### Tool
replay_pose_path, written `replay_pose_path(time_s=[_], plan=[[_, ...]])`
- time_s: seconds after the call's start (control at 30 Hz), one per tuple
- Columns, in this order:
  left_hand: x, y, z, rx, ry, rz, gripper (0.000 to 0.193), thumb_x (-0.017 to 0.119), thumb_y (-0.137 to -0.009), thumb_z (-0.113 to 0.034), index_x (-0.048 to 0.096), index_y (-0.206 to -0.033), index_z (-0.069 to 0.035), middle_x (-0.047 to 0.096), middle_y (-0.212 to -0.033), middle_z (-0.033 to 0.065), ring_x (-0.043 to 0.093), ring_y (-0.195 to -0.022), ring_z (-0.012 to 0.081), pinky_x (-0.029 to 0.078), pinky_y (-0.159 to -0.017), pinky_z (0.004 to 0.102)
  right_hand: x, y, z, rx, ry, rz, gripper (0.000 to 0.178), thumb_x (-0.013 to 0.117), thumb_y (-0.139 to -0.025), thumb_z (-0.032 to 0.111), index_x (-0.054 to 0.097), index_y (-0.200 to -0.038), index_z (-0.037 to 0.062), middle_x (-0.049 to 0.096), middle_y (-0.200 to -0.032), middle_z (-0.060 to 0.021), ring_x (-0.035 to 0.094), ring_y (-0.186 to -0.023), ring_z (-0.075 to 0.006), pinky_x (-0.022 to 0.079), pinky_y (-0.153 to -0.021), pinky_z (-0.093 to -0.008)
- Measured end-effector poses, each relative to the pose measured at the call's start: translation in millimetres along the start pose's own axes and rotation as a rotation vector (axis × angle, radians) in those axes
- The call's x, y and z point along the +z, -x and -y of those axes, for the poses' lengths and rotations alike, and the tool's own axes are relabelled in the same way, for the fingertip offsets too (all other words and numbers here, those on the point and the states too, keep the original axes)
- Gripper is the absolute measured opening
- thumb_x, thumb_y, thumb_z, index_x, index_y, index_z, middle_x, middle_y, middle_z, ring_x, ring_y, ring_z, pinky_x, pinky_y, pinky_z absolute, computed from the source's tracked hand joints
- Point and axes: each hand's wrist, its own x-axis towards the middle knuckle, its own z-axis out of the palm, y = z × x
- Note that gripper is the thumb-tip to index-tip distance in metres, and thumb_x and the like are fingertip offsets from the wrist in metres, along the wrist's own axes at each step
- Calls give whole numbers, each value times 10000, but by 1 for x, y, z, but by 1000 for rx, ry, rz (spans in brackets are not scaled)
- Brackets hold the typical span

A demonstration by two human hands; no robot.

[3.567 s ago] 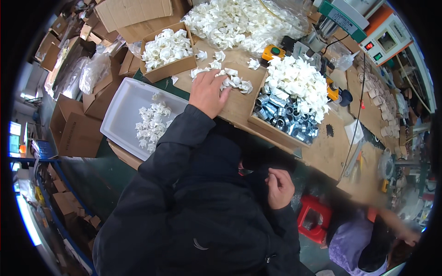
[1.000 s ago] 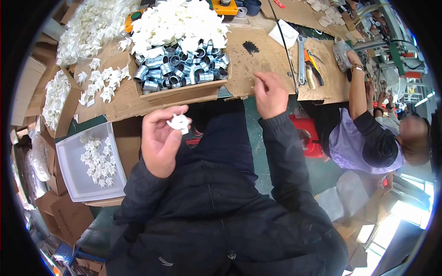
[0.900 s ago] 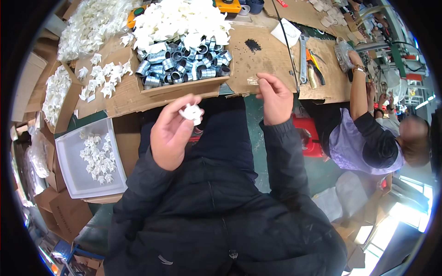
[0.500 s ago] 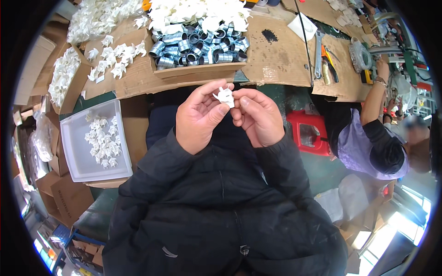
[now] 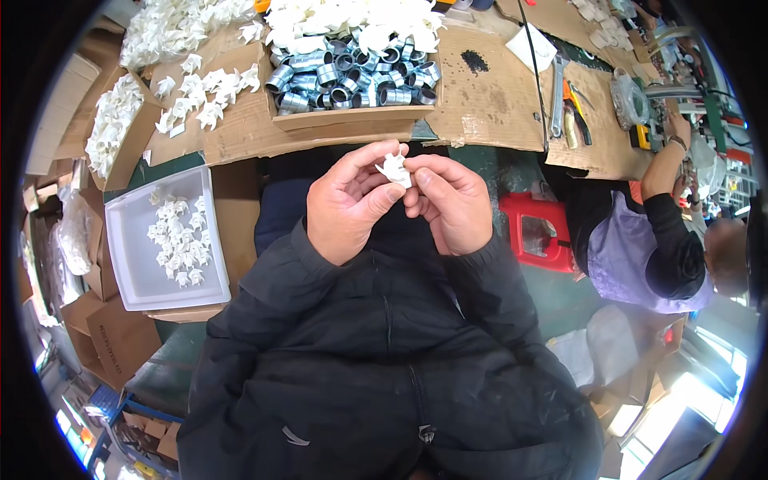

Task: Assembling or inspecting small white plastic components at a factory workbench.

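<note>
Between my hands, above my lap, is a small white plastic part [image 5: 395, 170] with pointed fins. My left hand [image 5: 350, 206] grips it between thumb and fingers. My right hand [image 5: 450, 202] pinches at its right side, thumb against forefinger; whether a second small piece sits in that pinch is hidden. Beyond the hands stands a cardboard box [image 5: 352, 120] on the bench. It holds silver metal rings [image 5: 340, 80] with white finned parts [image 5: 352, 24] heaped behind them. At my left, a pale plastic bin [image 5: 132, 264] contains more white finned parts [image 5: 178, 240].
Loose white parts [image 5: 204, 92] lie on the cardboard-covered bench [image 5: 480, 104], beside a filled small box [image 5: 120, 124]. To the right are a wrench [image 5: 557, 96], pliers [image 5: 576, 112] and small black bits [image 5: 474, 62]. A red stool [image 5: 538, 232] stands near a co-worker in a purple apron [image 5: 632, 256].
The white part has tilted slightly between my fingers; both hands stay nearly in place. My view has shifted a little. The co-worker's arm at the right has moved.
</note>
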Motion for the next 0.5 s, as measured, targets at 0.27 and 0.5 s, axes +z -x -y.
replay_pose_path(time_s=[0.27, 0.5], plan=[[-1, -1, 2, -14, 12, -14, 502, 738, -980, -2, 562, -1449, 31, 628, -1428, 172, 648, -1250, 220, 532, -1081, 363, 0, 1, -2, -1, 58, -4, 190, 630, -1044, 39, 740, -1188, -19, 721, -984, -63, 699, -819, -120, 596, -694, -254], [-1, 0, -2, -70, 11, -40, 482, 721, -975, 44, 569, -1432, 48, 623, -1431, 183, 650, -1252, 234, 541, -1080, 366, 3, 3, -7, -669, 957, -9, 202, 621, -1009, -61, 748, -1158, -13, 697, -1056, -79, 709, -892, -143, 607, -728, -267]])
